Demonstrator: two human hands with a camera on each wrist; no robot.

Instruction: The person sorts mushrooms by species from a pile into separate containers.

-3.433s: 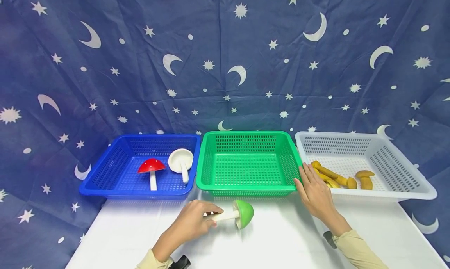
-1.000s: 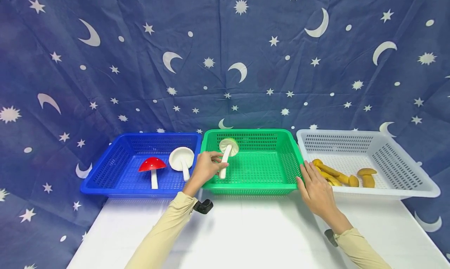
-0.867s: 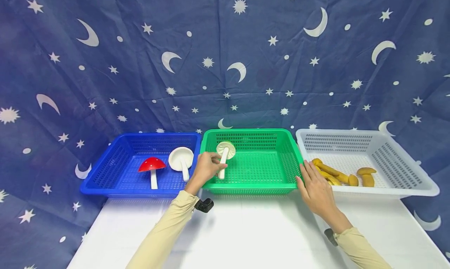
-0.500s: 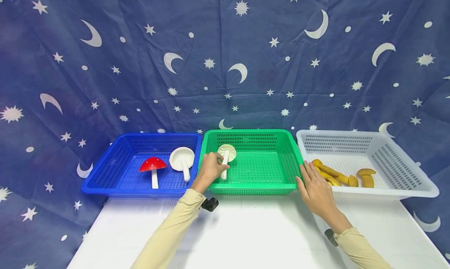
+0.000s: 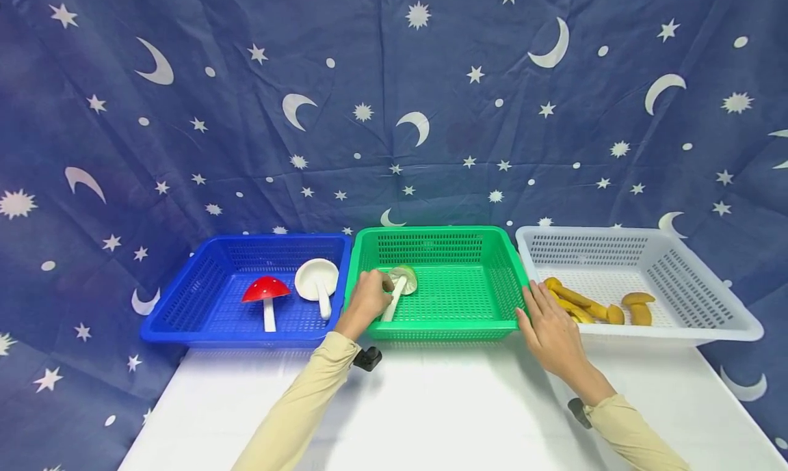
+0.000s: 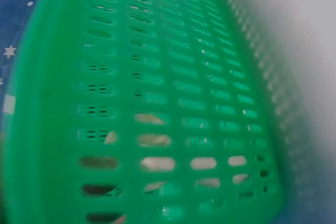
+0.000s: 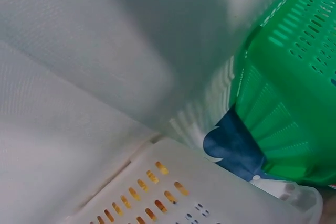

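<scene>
A toy mushroom with a green cap and white stem lies slanted in the left part of the green basket, cap away from me. My left hand is inside the basket's left side with its fingertips beside the stem; they no longer cross over it. In the left wrist view, the green basket's wall fills most of the picture, with pale patches behind its slots. My right hand rests with straight fingers at the green basket's right rim, beside the white basket.
At left, a blue basket holds a red-capped toy mushroom and a white one. Several yellow-brown toy mushrooms lie in the white basket. The baskets stand side by side on a white table before a starry blue curtain.
My left hand has carried the green mushroom from the table into the green basket. Just now its fingers have come off the stem, and the mushroom has tipped. My right hand has stayed put.
</scene>
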